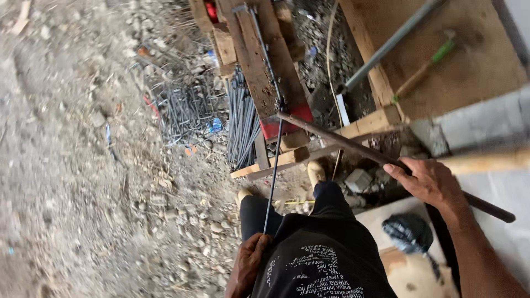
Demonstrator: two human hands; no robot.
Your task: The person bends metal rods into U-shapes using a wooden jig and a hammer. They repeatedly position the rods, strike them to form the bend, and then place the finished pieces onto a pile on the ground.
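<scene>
My left hand (pixel 249 260) is closed around the near end of a thin steel rod (pixel 273 165) that runs up to a wooden bending bench (pixel 265 60). My right hand (pixel 428 182) rests on a long rusty metal pipe lever (pixel 353 146), fingers over its top. The lever's far end meets the rod at the red-painted end (pixel 287 124) of the bench. My dark trousers and shirt (pixel 314 248) fill the bottom centre, with my two feet (pixel 316 172) on the gravel.
A bundle of straight steel rods (pixel 243 124) and bent stirrups (pixel 185 110) lie left of the bench on gravel ground. A hammer with a green-banded handle (pixel 428 63) lies on a wooden board at the upper right, beside a grey pipe (pixel 386 47). A dark cloth (pixel 408 232) lies at the lower right.
</scene>
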